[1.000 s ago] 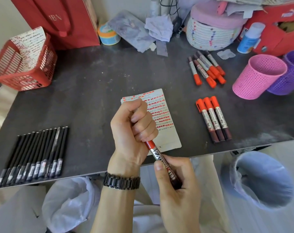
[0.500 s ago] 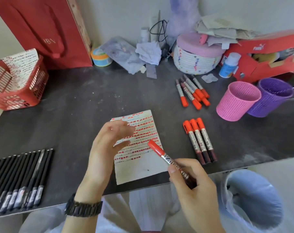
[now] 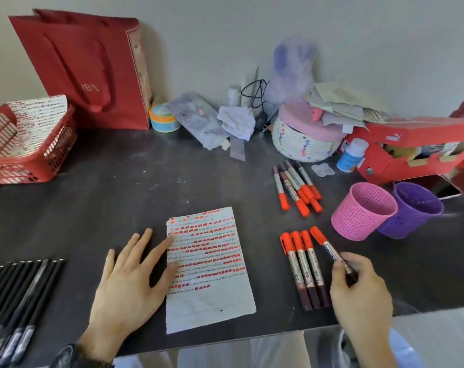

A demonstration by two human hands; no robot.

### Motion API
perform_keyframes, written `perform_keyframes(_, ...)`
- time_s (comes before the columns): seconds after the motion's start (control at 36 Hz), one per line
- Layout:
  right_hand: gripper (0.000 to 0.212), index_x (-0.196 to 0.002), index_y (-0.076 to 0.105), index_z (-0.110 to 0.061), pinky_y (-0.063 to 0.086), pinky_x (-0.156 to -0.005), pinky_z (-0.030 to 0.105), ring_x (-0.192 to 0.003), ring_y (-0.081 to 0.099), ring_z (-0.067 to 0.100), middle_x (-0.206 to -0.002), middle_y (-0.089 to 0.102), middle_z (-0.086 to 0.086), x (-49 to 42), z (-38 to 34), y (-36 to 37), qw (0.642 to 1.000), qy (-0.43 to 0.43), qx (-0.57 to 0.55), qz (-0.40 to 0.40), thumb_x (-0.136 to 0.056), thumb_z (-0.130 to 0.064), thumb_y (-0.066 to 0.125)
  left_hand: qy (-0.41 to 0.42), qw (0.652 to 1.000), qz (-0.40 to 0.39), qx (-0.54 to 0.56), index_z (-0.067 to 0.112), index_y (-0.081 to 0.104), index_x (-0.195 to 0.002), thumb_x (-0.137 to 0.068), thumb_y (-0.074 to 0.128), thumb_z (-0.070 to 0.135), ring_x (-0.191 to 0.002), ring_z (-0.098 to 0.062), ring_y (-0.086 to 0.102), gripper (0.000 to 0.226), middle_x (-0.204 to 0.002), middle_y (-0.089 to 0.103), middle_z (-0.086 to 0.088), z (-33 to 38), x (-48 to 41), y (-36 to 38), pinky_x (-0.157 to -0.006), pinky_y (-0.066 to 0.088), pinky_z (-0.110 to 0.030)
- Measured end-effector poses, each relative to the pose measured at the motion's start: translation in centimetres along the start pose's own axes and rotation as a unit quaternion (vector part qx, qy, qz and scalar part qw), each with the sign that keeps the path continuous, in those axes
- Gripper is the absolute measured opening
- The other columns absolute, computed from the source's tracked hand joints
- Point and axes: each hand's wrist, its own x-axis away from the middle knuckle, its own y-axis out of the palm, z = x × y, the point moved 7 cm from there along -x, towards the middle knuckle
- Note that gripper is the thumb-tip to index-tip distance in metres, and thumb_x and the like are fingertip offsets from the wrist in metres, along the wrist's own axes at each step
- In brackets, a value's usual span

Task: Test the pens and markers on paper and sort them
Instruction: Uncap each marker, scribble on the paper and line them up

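The right hand (image 3: pixel 359 290) grips the capped marker (image 3: pixel 329 249) by its tail.

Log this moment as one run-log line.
left hand rests on white red-marked paper sheet | right hand holds orange-capped marker beside row of three markers

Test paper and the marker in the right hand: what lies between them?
Head view: three orange-capped markers lie side by side between the paper and the marker the right hand holds; the rest is bare tabletop.
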Motion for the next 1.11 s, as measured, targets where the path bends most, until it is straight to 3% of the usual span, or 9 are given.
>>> perform_keyframes(0.22,0.015,-0.102,0.071,-0.019,0.046,-0.078,0.04,-0.094,0.061,0.035,-0.098,0.068,0.008,0.55,-1.01,-0.05,0.998,-0.022,0.056,0.009,-0.087,-0.018,0.071,-0.008,1.0,-0.002,0.007,0.054,0.028,-0.151,-0.086,0.008,0.08,-0.154,-0.008,0.002,0.073,-0.167,0.014,0.012,0.31,0.33,-0.34,-0.126,0.002,-0.044)
perform_keyframes(0.42,0.012,-0.095,0.066,-0.029,0.037,-0.073,0.031,-0.077,0.056,0.019,-0.088,0.063,-0.007,0.79,-0.82,0.0,0.999,-0.016,0.037,-0.023,-0.086,-0.023,0.071,-0.011,1.0,-0.004,0.005,0.052,0.027,-0.152,-0.087,0.009,0.079,-0.154,-0.009,0.003,0.072,-0.167,0.013,0.011,0.29,0.35,-0.35,-0.126,0.001,-0.043)
perform_keyframes(0.64,0.011,-0.093,0.065,-0.033,0.039,-0.072,0.031,-0.077,0.06,0.016,-0.089,0.066,-0.009,0.48,-0.66,0.08,0.998,-0.017,0.032,-0.052,-0.088,-0.024,0.069,-0.008,1.0,-0.002,0.007,0.053,0.025,-0.152,-0.087,0.01,0.079,-0.154,-0.008,0.001,0.071,-0.167,0.012,0.011,0.41,0.42,-0.48,-0.125,-0.001,-0.042)
perform_keyframes(0.75,0.01,-0.093,0.065,-0.033,0.038,-0.071,0.03,-0.075,0.058,0.003,-0.088,0.066,-0.012,0.58,-0.52,0.12,0.998,-0.015,0.029,-0.057,-0.087,-0.025,0.069,-0.01,1.0,0.001,0.007,0.054,0.025,-0.152,-0.088,0.01,0.079,-0.154,-0.007,0.0,0.071,-0.167,0.012,0.012,0.39,0.45,-0.49,-0.126,-0.001,-0.042)
perform_keyframes(1.11,0.008,-0.095,0.066,-0.034,0.04,-0.077,0.034,-0.078,0.057,0.012,-0.089,0.064,-0.015,0.57,-0.77,-0.49,0.999,-0.007,0.021,-0.05,-0.088,-0.033,0.069,-0.008,1.0,0.001,0.008,0.053,0.026,-0.152,-0.086,0.005,0.082,-0.153,-0.007,-0.001,0.075,-0.166,0.011,0.013,0.27,0.6,-0.18,-0.126,0.001,-0.045)
